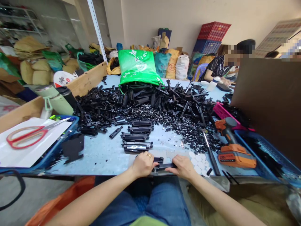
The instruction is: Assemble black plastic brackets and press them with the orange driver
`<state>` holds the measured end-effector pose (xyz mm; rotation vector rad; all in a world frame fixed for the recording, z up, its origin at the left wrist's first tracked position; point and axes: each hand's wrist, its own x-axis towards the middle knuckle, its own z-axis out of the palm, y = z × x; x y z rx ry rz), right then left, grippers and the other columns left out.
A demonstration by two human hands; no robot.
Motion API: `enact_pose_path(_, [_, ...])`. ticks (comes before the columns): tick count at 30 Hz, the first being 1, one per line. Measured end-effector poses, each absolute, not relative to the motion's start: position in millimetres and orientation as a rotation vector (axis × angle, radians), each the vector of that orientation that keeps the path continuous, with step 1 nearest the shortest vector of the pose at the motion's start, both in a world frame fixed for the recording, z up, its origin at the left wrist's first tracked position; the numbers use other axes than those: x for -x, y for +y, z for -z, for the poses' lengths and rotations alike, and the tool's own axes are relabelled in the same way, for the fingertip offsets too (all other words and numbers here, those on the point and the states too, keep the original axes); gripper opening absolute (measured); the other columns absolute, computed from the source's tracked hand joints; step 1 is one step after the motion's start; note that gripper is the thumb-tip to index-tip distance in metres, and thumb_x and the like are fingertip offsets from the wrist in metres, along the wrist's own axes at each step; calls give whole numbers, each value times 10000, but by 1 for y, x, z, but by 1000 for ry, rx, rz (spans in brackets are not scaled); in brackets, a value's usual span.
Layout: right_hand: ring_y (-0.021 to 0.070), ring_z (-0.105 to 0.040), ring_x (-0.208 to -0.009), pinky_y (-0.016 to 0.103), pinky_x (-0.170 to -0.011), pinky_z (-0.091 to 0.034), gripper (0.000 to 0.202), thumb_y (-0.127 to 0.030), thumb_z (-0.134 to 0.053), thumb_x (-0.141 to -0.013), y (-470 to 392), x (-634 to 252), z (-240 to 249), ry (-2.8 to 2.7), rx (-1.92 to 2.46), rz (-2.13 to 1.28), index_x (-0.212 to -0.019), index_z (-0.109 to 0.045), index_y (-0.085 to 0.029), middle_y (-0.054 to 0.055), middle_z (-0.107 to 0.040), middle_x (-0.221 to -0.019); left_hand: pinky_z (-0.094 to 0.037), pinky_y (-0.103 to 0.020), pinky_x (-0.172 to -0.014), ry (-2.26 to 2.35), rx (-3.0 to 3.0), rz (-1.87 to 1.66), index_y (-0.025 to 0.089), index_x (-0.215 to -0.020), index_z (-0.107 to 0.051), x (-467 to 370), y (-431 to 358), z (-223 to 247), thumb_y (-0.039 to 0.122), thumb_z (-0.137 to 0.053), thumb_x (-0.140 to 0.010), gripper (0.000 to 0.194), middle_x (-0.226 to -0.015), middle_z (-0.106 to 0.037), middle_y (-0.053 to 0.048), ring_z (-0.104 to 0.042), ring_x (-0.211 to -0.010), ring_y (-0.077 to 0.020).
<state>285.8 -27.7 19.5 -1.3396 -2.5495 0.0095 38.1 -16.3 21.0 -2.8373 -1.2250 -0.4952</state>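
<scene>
At the front edge of the blue table, my left hand (143, 164) is closed on the left part of a black plastic piece (162, 165). The right end of a black bar there is pinched by my right hand (183, 167), its thumb below. Just beyond my left hand lie several black assembled parts (136, 137) in a column. Round white discs (198, 161) lie right beside my right hand. Farther back spreads a heap of black parts (101, 106) with small screws (150, 113) in front, under a green bag (139, 67).
An orange power drill (236, 153) and a black-handled tool (211, 153) lie on the right, near a blue basket (270, 150). Red scissors (28, 135) rest on white paper at left. A brown panel (268, 103) stands at right; a person (215, 69) sits beyond the table.
</scene>
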Motion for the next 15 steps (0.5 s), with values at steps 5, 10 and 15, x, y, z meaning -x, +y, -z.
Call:
enact_pose_path(5, [125, -443, -497, 258, -509, -293, 568, -580, -232, -900, -50, -258, -81, -2311, 719, -751, -580, -477, -180, 11, -456, -493, -345, -257, -501, -1163, 3122, 1253, 173, -589, -494, -28, -51, -74, 357, -194, -944, 500, -503, -506, -27, -478, -490, -131])
enact_pose_path(10, [150, -479, -577, 285, -563, -388, 478, -610, -252, -865, -82, -186, -71, -1640, 579, -1086, -893, -532, -224, 12, -493, -647, -387, -252, -542, -1198, 2910, 2178, 175, -650, -512, -42, -99, -105, 445, -163, -940, 528, -534, -526, -23, -505, -523, -121])
enact_pose_path(15, [249, -447, -1111, 465, -889, -379, 371, -458, -269, -901, -59, -144, -15, -1390, 793, -706, -1198, -395, -276, 94, -440, -1212, -486, -323, -657, -1148, 2651, 2025, 131, -1027, -564, -43, -93, -71, 552, -99, -899, 640, -820, -649, -126, -615, -759, -204])
